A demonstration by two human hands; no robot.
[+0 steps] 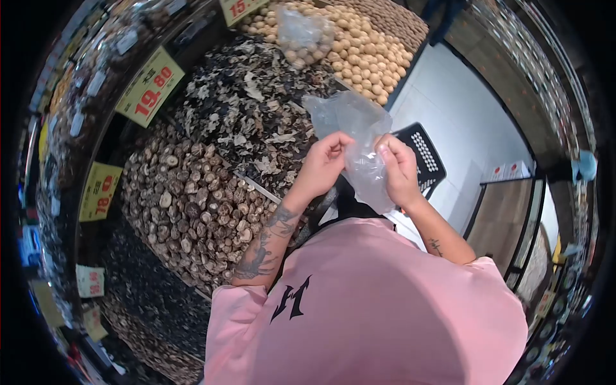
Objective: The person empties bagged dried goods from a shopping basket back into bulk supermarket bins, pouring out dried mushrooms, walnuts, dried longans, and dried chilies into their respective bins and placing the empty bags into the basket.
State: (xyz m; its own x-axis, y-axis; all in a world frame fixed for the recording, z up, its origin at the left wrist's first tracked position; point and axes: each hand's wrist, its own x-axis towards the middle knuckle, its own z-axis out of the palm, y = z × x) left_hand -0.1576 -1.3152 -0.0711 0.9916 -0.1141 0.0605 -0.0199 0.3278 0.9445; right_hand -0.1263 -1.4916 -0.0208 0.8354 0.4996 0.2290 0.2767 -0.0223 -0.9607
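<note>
A clear plastic bag (367, 176) hangs between my two hands in front of my chest, crumpled, with its upper part spread toward the bins. My left hand (326, 162) pinches the bag's left side with bent fingers. On the other side, my right hand (399, 168) is closed on the plastic, thumb on top. Nothing shows inside the bag. Just beyond and left of my hands lies a heap of dried black fungus (250, 102). Dried shiitake mushrooms (196, 208) fill the bin beside my left forearm.
Dried longans (369, 54) are heaped at the top, with another plastic bag (303, 35) resting on them. Yellow price signs (151, 86) line the bins' left edge. A black perforated crate or stool (423, 154) stands on the pale floor (459, 96) at right.
</note>
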